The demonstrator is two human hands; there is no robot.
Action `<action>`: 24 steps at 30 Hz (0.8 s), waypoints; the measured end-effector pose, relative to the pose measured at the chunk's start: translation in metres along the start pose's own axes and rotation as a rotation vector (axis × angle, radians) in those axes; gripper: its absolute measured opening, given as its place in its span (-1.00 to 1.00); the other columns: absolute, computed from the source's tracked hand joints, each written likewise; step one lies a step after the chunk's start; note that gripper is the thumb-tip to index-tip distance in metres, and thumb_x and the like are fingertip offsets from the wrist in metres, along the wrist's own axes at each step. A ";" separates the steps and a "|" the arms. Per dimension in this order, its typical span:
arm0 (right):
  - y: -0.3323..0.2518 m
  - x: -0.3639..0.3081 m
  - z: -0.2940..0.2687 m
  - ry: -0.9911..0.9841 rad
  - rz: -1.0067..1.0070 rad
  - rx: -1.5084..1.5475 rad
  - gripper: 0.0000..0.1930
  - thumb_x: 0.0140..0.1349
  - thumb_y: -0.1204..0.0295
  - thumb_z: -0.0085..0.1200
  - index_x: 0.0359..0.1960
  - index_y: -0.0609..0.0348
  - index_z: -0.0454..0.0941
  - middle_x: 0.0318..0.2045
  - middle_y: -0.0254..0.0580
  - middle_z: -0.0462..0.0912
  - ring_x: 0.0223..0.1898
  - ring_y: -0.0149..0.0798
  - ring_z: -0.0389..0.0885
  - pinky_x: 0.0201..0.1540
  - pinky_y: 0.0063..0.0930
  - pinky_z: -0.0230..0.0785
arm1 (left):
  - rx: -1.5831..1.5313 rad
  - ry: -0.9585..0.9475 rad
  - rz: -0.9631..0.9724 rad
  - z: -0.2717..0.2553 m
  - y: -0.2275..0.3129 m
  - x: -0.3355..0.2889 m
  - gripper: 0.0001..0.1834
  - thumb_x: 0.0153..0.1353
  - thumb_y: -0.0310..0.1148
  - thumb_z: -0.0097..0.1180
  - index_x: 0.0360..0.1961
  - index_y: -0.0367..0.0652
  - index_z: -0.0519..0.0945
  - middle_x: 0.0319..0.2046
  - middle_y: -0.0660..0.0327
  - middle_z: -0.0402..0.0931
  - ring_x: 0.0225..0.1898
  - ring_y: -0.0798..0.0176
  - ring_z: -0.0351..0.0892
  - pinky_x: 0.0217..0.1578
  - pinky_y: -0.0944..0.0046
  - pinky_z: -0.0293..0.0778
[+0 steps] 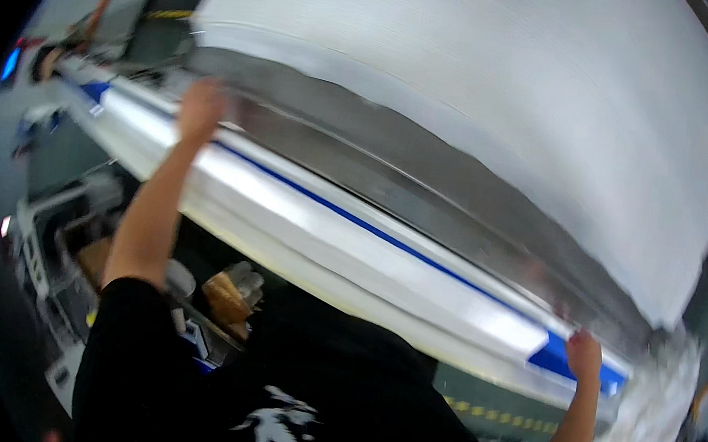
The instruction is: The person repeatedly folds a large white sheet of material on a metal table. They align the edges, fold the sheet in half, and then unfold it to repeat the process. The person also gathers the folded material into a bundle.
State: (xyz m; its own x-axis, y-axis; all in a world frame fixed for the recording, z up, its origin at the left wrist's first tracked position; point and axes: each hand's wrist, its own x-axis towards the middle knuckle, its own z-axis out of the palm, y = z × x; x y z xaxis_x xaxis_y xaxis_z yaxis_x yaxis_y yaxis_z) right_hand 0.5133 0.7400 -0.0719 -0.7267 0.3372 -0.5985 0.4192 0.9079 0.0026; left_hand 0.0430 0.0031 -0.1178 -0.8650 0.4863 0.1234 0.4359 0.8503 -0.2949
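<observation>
A long white panel or sheet (326,235) with a blue stripe and blue patches at its ends stretches across in front of me, slanting down to the right. At its far edge, towards the left, is my left hand (201,109), its fingers blurred over a grey metal surface (336,147). My right hand (585,354) lies against the blue patch (553,355) at the right end; how its fingers are bent is too smeared to see. Beyond the metal surface spreads a large white sheet of material (476,69) with a wavy near edge.
Crumpled white material (652,403) hangs at the right end. Below on the left stand a pale metal frame or cart (40,251) and a box of mixed items, with a brown piece (229,298) among them. Yellow markings (506,416) run along the floor.
</observation>
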 end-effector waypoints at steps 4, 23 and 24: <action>-0.133 0.029 -0.067 -0.014 -0.015 0.261 -0.84 0.09 0.35 0.05 -0.43 0.20 0.51 -0.49 0.02 0.60 -0.40 0.03 0.57 -0.36 -0.16 0.38 | -0.365 0.167 -0.111 -0.005 0.067 0.059 -0.71 0.14 -0.27 0.01 -0.12 -0.12 0.52 -0.08 0.06 0.46 -0.04 -0.02 0.43 -0.02 0.02 0.35; -0.674 0.186 -0.164 -0.036 -0.894 -0.107 -0.77 0.11 0.29 0.08 -0.31 0.21 0.51 -0.39 -0.01 0.60 -0.32 0.00 0.60 -0.28 -0.17 0.46 | -1.106 0.311 -0.853 0.020 -0.001 0.112 -0.58 0.12 -0.04 0.12 -0.25 -0.23 0.52 -0.21 0.04 0.43 -0.25 0.05 0.48 -0.19 0.16 0.39; -0.676 0.182 -0.148 -0.045 -0.891 -0.119 -0.80 0.10 0.34 0.08 -0.32 0.21 0.50 -0.37 0.00 0.60 -0.31 0.00 0.61 -0.27 -0.16 0.47 | -1.098 0.239 -0.813 0.018 -0.007 0.120 -0.58 0.11 -0.03 0.13 -0.28 -0.23 0.54 -0.23 0.05 0.44 -0.27 0.07 0.48 -0.21 0.17 0.39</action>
State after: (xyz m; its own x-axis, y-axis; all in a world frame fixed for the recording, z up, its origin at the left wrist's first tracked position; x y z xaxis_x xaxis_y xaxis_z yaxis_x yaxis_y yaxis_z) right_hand 0.0172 0.2244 -0.0635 -0.7323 -0.5119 -0.4492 -0.3504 0.8488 -0.3960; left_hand -0.0684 0.0523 -0.1177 -0.9531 -0.2888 0.0901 -0.0975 0.5753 0.8121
